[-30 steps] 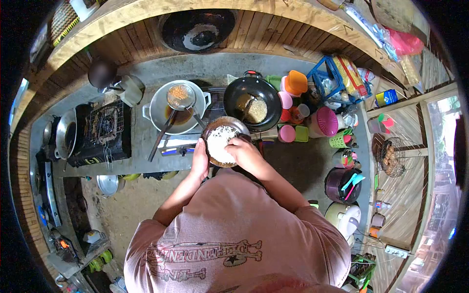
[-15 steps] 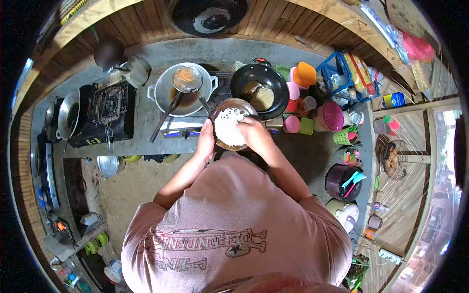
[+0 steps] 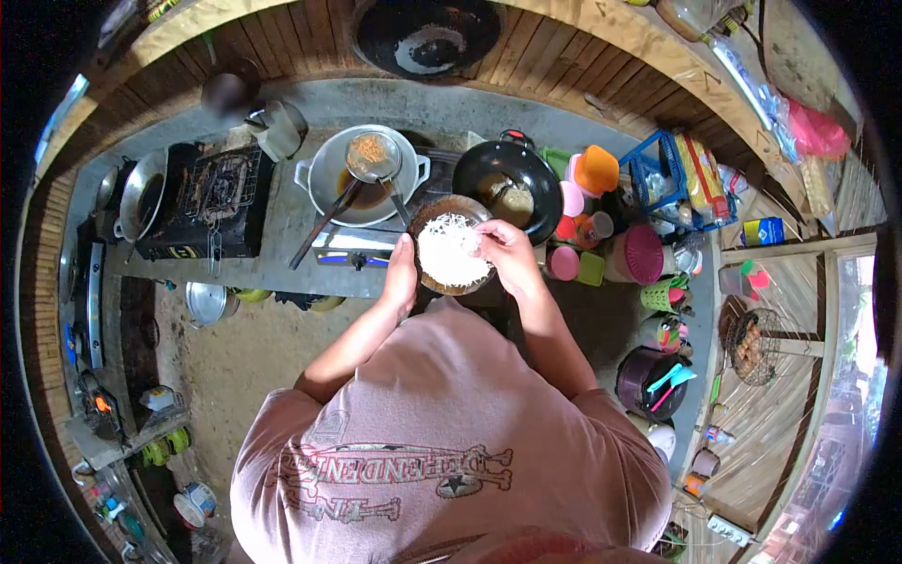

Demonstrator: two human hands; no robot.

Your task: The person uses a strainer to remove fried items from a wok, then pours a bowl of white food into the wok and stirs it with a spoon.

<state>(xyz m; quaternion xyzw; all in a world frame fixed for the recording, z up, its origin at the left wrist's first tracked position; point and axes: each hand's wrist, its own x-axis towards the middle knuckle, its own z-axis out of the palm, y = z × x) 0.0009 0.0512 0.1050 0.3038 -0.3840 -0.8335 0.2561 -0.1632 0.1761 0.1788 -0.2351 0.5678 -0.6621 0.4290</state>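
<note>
Black wok (image 3: pixel 543 183) and silver pot (image 3: pixel 322 171) stand beyond the brown bowl (image 3: pixel 451 202).

Blue basket (image 3: pixel 674 167) near orange container (image 3: pixel 596 170); wire basket (image 3: pixel 773 352) against woven wall (image 3: pixel 775 437).

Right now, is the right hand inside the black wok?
No, the right hand is at the bowl of white shreds.

Daylight glares through the right-hand opening (image 3: pixel 848 385) amid curved fisheye distortion.
</note>
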